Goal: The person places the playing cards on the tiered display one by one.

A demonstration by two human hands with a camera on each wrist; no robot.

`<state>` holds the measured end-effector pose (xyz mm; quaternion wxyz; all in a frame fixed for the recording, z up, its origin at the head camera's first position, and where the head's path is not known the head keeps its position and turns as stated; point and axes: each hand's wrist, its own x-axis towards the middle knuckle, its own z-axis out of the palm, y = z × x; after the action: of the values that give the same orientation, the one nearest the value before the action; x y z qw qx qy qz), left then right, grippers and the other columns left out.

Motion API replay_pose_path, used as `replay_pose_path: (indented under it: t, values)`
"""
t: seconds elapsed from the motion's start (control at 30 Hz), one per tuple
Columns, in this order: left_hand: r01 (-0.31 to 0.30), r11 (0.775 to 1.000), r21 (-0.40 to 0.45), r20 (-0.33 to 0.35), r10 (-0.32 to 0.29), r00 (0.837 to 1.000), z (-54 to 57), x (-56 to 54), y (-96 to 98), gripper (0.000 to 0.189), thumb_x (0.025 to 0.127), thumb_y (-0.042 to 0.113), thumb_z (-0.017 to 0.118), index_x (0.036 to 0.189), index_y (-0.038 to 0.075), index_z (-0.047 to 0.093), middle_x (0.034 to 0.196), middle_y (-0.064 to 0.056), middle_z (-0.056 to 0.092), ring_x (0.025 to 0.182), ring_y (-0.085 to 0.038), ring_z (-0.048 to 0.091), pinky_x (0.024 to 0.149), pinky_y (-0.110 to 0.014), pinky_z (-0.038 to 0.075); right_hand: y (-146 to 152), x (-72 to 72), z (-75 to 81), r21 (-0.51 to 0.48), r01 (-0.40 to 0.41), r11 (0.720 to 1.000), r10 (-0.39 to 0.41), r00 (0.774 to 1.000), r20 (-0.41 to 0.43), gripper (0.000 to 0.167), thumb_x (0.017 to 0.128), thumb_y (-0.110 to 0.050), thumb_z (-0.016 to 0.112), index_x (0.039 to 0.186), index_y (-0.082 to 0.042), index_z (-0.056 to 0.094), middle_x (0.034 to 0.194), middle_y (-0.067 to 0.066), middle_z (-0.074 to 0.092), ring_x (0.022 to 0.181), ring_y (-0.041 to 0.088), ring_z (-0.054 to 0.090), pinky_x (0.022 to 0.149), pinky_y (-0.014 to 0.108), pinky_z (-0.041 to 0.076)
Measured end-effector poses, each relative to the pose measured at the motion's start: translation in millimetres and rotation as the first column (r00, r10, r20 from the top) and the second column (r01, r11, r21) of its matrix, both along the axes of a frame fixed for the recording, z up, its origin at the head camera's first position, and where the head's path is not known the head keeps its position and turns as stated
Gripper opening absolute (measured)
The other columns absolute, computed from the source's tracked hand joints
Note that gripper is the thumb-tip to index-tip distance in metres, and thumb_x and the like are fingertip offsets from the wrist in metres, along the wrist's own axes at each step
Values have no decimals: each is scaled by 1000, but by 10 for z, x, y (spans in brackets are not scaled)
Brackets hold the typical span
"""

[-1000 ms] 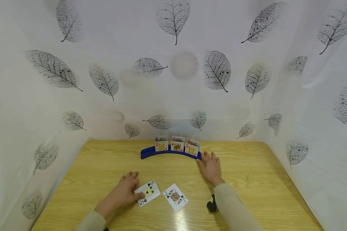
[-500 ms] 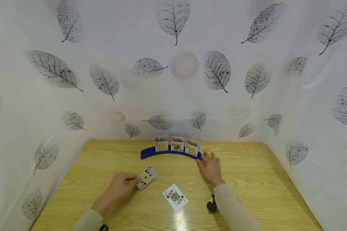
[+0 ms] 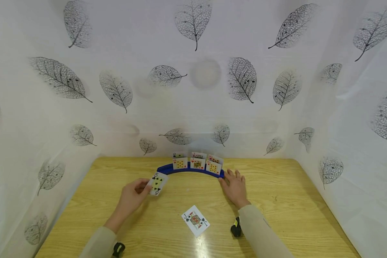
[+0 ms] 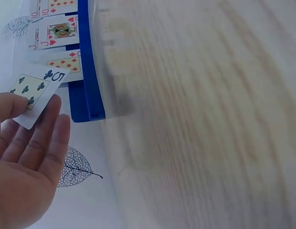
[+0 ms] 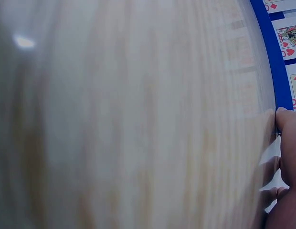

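Note:
My left hand (image 3: 132, 195) pinches a five of clubs (image 3: 157, 183) between thumb and fingers, its face toward me. In the head view that card overlaps the left end of a blue curved card holder (image 3: 164, 172); the left wrist view shows the same card (image 4: 33, 90) tilted beside the standing cards. Two rows of cards stand in the holder, among them a jack of hearts (image 3: 197, 163) and a ten of diamonds (image 3: 214, 167) in front. At the holder's right end, my right hand (image 3: 235, 188) holds on with its thumb against the front edge.
A jack of spades (image 3: 195, 220) lies face up on the wooden table (image 3: 271, 200), in front of the holder. Black devices (image 3: 236, 227) are at both wrists. A white leaf-print sheet (image 3: 206, 107) hangs behind and on both sides.
The left hand has picked the five of clubs up from the table and carried it forward to the holder's left end, turning it more upright. My right hand has stayed put.

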<state>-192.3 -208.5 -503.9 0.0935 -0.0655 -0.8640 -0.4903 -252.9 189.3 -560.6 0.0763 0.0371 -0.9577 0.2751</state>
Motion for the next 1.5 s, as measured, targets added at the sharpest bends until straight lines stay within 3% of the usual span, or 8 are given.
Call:
replay_pose_path:
  t: [0.17, 0.5, 0.8, 1.03, 1.33, 1.5]
  values:
    - [-24, 1000, 5, -26, 24, 999, 5, -84, 17, 18, 99, 8, 73, 114, 0, 75, 103, -15, 79, 89, -11, 73, 77, -18, 60, 5, -2, -8, 0, -1, 1000, 1, 1000, 6, 51, 107, -36, 59, 148, -4, 60, 158, 26, 50, 153, 56, 29, 123, 78, 16]
    - [-46, 996, 82, -55, 51, 997, -11, -256, 95, 17, 98, 4, 72, 113, -3, 74, 109, -21, 78, 97, -27, 76, 82, -15, 59, 3, -7, -22, -5, 2, 1000, -2, 1000, 3, 52, 107, -37, 60, 148, -5, 60, 158, 26, 50, 154, 56, 29, 124, 77, 16]
    - [-98, 983, 154, -73, 110, 991, -25, -360, 153, 16, 98, 4, 72, 110, -5, 74, 105, -24, 77, 88, -13, 74, 74, -11, 58, 2, -24, -47, -24, 0, 1000, 0, 1000, 3, 54, 107, -40, 58, 149, -6, 59, 159, 25, 49, 155, 55, 27, 125, 76, 14]
    - [-151, 975, 162, -71, 164, 984, -57, -457, 184, 18, 96, 7, 76, 112, -3, 75, 102, -22, 79, 89, -10, 75, 79, -10, 57, 1, -7, -46, -24, -2, 1000, 1, 1000, -17, 53, 107, -37, 60, 147, -3, 61, 157, 27, 50, 153, 57, 29, 123, 78, 16]
    - [-174, 974, 145, -69, 185, 980, -100, -606, 231, 21, 98, 6, 74, 116, -4, 72, 104, -23, 79, 100, -37, 78, 85, -21, 62, 11, 4, -17, -28, -3, 1000, 3, 1000, 10, 53, 108, -38, 58, 148, -3, 59, 159, 27, 48, 154, 57, 27, 124, 77, 15]
    - [-198, 968, 151, -49, 207, 977, -113, -664, 257, 22, 99, 6, 71, 118, -4, 71, 108, -24, 79, 104, -38, 78, 89, -31, 63, 7, 4, -23, -32, -1, 999, 2, 1000, 27, 55, 107, -39, 59, 150, -4, 58, 161, 25, 47, 155, 55, 26, 125, 76, 13]
